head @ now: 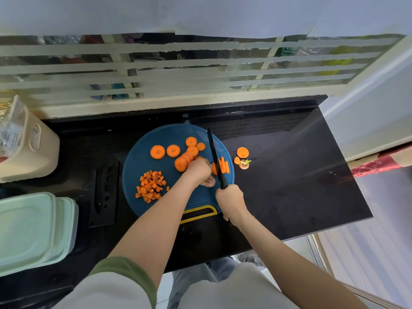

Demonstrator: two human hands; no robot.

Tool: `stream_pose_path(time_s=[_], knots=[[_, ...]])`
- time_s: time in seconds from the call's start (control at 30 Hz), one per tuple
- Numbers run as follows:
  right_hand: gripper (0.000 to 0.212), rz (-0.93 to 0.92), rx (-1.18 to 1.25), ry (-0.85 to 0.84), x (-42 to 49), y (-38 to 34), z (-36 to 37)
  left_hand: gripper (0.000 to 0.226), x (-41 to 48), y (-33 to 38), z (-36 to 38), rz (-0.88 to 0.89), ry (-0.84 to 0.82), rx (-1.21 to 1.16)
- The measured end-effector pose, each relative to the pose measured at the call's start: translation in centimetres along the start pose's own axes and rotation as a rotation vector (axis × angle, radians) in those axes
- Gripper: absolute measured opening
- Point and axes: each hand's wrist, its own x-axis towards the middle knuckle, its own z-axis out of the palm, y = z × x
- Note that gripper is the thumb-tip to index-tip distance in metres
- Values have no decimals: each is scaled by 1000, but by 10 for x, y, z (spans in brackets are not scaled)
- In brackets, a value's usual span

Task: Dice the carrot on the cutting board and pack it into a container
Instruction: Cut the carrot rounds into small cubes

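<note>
Both bare forearms reach out from the person's body over the dark countertop (289,175) toward the round blue cutting board (142,157), which I'll use as the anchor. On the board's right side, the left hand (199,170) sits with fingers curled together, pinning down a carrot round (214,168), probably to keep the tips clear of the edge. Just off the board's near right rim, the right hand (229,199) is clamped around the handle of a black knife (215,157), its blade lying across the piece, with cut strips (224,167) just past it. Whole carrot slices (172,150) wait at the board's middle and far side; a pile of diced carrot (151,186) is banked at its near left, kept out of the blade's way. Trimmed ends (242,157) lie off the board to its right. Left of the board lies a black knife sheath (104,192), and beyond that a stack of pale green containers (33,230), lidded and, it seems, not yet filled.
</note>
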Motion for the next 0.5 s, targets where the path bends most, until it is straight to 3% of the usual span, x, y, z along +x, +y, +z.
stream_pose_path(time_s=[0.27, 0.5], knots=[[34, 26, -133, -13, 10, 3, 6, 23, 0, 1, 0, -63, 2, -95], [32, 12, -22, -2, 14, -2, 13, 18, 0, -3, -1, -26, 2, -33]])
